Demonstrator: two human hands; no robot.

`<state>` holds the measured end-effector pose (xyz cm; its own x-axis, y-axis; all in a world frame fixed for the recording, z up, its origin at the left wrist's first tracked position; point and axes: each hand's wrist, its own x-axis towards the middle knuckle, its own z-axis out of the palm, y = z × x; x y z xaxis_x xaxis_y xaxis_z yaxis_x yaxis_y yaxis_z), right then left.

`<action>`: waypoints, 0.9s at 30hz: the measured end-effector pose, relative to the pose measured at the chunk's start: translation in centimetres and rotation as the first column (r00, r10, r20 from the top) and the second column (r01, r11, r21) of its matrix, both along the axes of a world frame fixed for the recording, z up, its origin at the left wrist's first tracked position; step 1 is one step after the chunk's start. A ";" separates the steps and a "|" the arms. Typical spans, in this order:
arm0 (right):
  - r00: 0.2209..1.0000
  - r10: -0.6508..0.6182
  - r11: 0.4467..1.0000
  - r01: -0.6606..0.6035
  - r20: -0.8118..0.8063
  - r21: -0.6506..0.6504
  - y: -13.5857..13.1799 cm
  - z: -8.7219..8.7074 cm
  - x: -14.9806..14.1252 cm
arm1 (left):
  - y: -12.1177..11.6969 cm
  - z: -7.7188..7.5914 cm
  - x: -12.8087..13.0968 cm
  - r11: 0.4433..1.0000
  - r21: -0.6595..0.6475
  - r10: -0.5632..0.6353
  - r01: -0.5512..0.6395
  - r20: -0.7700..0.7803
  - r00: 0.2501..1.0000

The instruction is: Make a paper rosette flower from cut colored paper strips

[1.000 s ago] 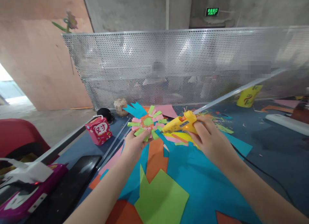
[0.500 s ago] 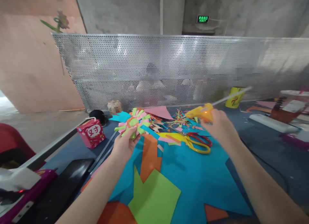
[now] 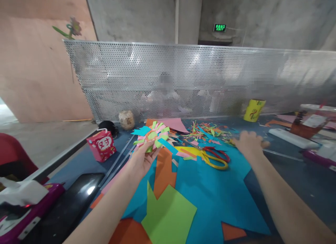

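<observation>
My left hand [image 3: 143,158] pinches a paper flower [image 3: 152,135] made of green, pink and orange strips, with blue paper pieces at its sides. At the right, my right hand [image 3: 250,146] is closed over a yellow hot glue gun [image 3: 232,141] lying low at the table. Most of the gun is hidden under the hand; only its yellow front end shows, and a clear glue stick [image 3: 283,155] sticks out to the right. Between the hands lie scissors [image 3: 215,161] with yellow and red handles, on a large blue paper sheet [image 3: 210,195].
Cut paper scraps [image 3: 207,132] are heaped behind the scissors. Green paper [image 3: 170,212] and orange paper [image 3: 162,174] lie in front. A pink drink carton [image 3: 102,146] and a black phone [image 3: 70,195] are at left. A yellow can [image 3: 254,110] stands before the perforated metal screen [image 3: 126,79].
My right hand has lowered the glue gun from the air to the table, moving right. The flower stays in my left hand, shifted slightly right in view.
</observation>
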<state>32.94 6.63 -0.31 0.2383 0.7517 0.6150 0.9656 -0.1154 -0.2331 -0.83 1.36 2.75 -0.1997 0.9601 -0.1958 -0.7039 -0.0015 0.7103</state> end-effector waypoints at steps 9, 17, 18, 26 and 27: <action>0.501 0.745 0.503 -0.856 0.441 0.123 -5.6 1.2 -13.7 | -0.3 -0.7 -0.2 0.994 0.090 -0.063 0.067 -0.046 0.997; 0.388 0.920 0.369 -0.904 0.052 0.215 -6.9 1.7 -14.1 | -1.0 -0.4 0.6 0.970 0.199 -0.098 0.140 -0.206 0.974; 0.379 0.926 0.367 -0.900 0.004 0.233 -7.0 1.8 -14.2 | -1.1 -0.3 0.8 0.969 0.207 -0.090 0.137 -0.224 0.970; 0.297 0.821 0.513 -0.759 -0.487 0.402 -7.1 1.2 -15.5 | -2.0 -0.1 1.8 0.950 0.287 0.016 0.120 -0.431 0.902; 0.271 0.804 0.524 -0.744 -0.529 0.414 -7.1 1.2 -15.6 | -2.1 -0.1 1.9 0.951 0.287 0.028 0.116 -0.454 0.891</action>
